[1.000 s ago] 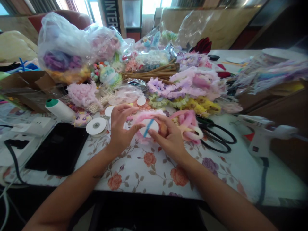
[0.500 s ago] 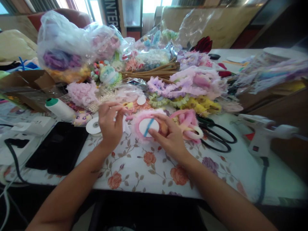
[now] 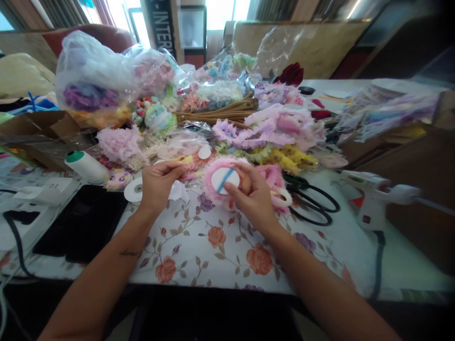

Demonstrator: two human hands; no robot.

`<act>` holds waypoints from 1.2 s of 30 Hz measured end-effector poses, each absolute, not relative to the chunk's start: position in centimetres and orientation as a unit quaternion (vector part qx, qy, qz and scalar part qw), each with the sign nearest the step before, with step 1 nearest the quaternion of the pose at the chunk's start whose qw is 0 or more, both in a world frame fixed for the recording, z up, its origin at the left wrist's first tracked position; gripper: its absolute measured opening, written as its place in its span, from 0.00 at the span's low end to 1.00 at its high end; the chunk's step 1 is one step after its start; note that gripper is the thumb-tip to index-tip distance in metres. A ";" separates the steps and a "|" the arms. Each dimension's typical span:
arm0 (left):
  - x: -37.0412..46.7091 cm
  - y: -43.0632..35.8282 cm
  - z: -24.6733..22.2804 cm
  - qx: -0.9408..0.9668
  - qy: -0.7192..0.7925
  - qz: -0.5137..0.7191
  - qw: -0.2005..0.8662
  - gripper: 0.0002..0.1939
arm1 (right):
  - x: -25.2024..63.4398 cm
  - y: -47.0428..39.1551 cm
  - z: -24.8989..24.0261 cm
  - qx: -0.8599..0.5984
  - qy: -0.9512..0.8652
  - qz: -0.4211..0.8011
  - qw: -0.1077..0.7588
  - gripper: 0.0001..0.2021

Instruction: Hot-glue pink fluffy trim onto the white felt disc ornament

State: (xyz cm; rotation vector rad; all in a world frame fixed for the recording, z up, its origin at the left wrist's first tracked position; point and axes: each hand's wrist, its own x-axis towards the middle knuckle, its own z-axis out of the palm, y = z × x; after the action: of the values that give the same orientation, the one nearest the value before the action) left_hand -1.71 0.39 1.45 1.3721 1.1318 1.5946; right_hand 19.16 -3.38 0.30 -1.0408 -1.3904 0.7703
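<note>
A fluffy pink round piece (image 3: 210,179) has a white disc (image 3: 219,177) on its face, crossed by a blue strip (image 3: 224,181). My right hand (image 3: 253,195) grips it at its right side, thumb on the disc's edge. My left hand (image 3: 160,182) is pinched at the end of a thin pink and yellow strand (image 3: 194,175) that reaches toward the round piece. A white ribbon spool (image 3: 133,190) lies just left of my left hand. Behind my right hand, pink and cream loops (image 3: 280,196) rest on the flowered cloth (image 3: 213,258).
Black-handled scissors (image 3: 314,203) and a white glue gun (image 3: 371,199) lie at right. A black phone (image 3: 81,222), thread cone (image 3: 85,166) and power strip (image 3: 21,222) are at left. Fluffy trims (image 3: 280,123) and plastic bags (image 3: 95,66) are heaped behind.
My left hand has come down and its fingers have closed on the strand. The round piece has tilted slightly and my right hand's fingers have curled further round its edge. The view has shifted slightly.
</note>
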 end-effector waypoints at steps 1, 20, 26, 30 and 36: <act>-1.7 0.3 1.5 0.547 0.442 0.608 0.369 0.04 | 19.2 -3.4 0.3 -0.449 -0.606 0.317 0.576 0.19; -0.2 -1.1 0.8 0.780 0.354 0.516 0.011 0.02 | 18.4 -3.9 -0.1 -0.425 -0.695 0.225 0.535 0.19; -0.2 -1.2 0.6 0.771 0.385 0.506 0.041 0.04 | 18.4 -4.0 0.0 -0.430 -0.674 0.249 0.546 0.19; -0.1 -1.3 0.6 0.774 0.380 0.505 0.038 0.05 | 18.3 -4.1 0.3 -0.441 -0.662 0.258 0.548 0.19; 0.1 -1.5 0.6 0.786 0.359 0.503 0.014 0.04 | 18.5 -3.8 0.3 -0.474 -0.616 0.308 0.549 0.20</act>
State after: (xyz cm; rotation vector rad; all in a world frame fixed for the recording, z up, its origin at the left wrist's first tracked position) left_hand 0.11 -1.50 0.62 2.4478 1.1193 1.5648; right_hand 18.50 -3.81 0.33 -1.1229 -1.4577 0.7284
